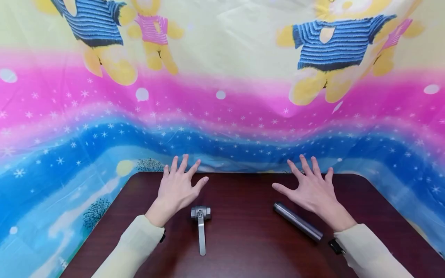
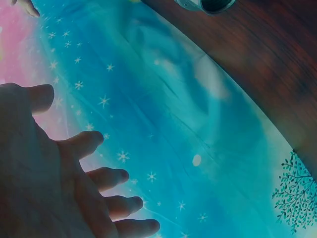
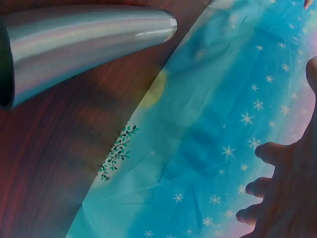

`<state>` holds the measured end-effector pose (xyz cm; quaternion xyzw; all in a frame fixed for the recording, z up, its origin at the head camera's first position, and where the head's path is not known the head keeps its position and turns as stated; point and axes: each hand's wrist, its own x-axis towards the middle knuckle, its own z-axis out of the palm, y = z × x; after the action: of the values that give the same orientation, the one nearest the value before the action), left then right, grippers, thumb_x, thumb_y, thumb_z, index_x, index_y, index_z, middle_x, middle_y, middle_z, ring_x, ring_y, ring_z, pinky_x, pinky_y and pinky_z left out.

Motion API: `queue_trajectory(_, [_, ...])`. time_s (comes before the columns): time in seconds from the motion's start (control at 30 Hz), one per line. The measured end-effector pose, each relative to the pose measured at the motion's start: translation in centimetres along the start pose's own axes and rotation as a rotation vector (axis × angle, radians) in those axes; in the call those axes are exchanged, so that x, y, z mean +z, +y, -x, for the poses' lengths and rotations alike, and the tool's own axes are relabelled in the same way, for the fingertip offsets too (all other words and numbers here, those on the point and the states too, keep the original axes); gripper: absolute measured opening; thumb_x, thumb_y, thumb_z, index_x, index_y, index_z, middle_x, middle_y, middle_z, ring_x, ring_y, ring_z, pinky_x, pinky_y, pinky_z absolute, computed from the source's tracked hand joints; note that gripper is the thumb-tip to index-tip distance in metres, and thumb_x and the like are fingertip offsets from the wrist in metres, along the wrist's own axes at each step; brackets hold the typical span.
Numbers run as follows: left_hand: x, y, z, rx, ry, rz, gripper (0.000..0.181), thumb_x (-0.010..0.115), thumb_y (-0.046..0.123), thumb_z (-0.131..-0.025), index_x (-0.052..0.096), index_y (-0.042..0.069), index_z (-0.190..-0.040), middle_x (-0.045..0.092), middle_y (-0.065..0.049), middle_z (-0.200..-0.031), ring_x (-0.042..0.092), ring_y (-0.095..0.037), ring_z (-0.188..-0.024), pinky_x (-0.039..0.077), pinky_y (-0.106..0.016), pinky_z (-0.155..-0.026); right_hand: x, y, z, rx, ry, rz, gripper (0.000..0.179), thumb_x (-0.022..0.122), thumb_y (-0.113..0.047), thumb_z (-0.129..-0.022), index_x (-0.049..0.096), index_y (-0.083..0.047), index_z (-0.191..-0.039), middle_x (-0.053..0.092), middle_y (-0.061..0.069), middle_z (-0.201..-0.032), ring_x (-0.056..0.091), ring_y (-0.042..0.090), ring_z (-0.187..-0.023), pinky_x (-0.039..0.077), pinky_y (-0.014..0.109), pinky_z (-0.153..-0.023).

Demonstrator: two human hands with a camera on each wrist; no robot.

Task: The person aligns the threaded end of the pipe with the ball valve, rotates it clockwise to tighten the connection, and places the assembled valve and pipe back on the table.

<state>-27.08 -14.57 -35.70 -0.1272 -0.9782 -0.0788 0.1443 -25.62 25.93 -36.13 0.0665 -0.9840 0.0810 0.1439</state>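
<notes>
My left hand (image 1: 177, 189) is held over the far left part of the table with its fingers spread and nothing in it. Close to its right, a metal ball valve (image 1: 201, 213) lies with its long flat lever pointing toward me. On the other side, my right hand (image 1: 313, 191) also has its fingers spread and holds nothing. A grey metal pipe (image 1: 298, 221) lies slantwise just below it. In the right wrist view the hollow end of the pipe (image 3: 89, 47) shows at the left. The left wrist view catches only a round end of the valve (image 2: 205, 4).
The dark reddish-brown table (image 1: 243, 239) has rounded far corners. Behind it and along both sides hangs a colourful cloth (image 1: 222, 116) with bears and snowflakes, close against the table edge. Dark bands with small devices sit at both sleeve cuffs (image 1: 142, 231).
</notes>
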Motion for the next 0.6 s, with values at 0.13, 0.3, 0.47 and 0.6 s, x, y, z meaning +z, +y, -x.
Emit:
queue_trajectory(0.13, [-0.2,0.0,0.2,0.002,-0.001,0.002,0.076,0.039,0.072,-0.103,0.031,0.032,-0.167,0.016,-0.015,-0.174,0.005,-0.046,-0.158,0.008,-0.069,-0.123,-0.1,0.0,0.3,-0.003,0.019,0.003,0.109,0.044,-0.092,-0.086,0.028,-0.024,-0.169,0.014,0.022,-0.173,0.002,0.054,-0.155,-0.011,0.085,-0.108])
queue_trajectory(0.3, [-0.3,-0.1,0.5,-0.003,-0.004,0.011,0.077,0.041,0.071,-0.103,0.031,0.031,-0.167,0.016,-0.015,-0.174,0.004,-0.046,-0.158,0.007,-0.069,-0.123,0.1,0.1,0.7,-0.012,0.037,0.007,0.109,0.045,-0.092,-0.085,0.027,-0.024,-0.169,0.015,0.022,-0.173,0.0,0.052,-0.156,-0.012,0.084,-0.109])
queue_trajectory(0.47, [-0.3,-0.1,0.8,0.001,0.003,0.013,0.076,0.042,0.071,-0.103,0.032,0.031,-0.167,0.017,-0.016,-0.174,0.006,-0.047,-0.158,0.008,-0.069,-0.123,0.0,0.4,1.2,-0.015,0.043,0.009,0.11,0.046,-0.092,-0.085,0.028,-0.023,-0.169,0.016,0.023,-0.172,0.001,0.052,-0.156,-0.01,0.084,-0.109])
queue_trajectory(0.6, [-0.4,-0.1,1.0,-0.002,0.008,0.011,0.076,0.043,0.071,-0.102,0.032,0.031,-0.167,0.018,-0.015,-0.174,0.007,-0.047,-0.158,0.009,-0.069,-0.123,-0.1,0.5,1.6,-0.015,0.041,0.017,0.11,0.046,-0.092,-0.085,0.029,-0.023,-0.169,0.017,0.022,-0.172,0.002,0.052,-0.156,-0.008,0.084,-0.11])
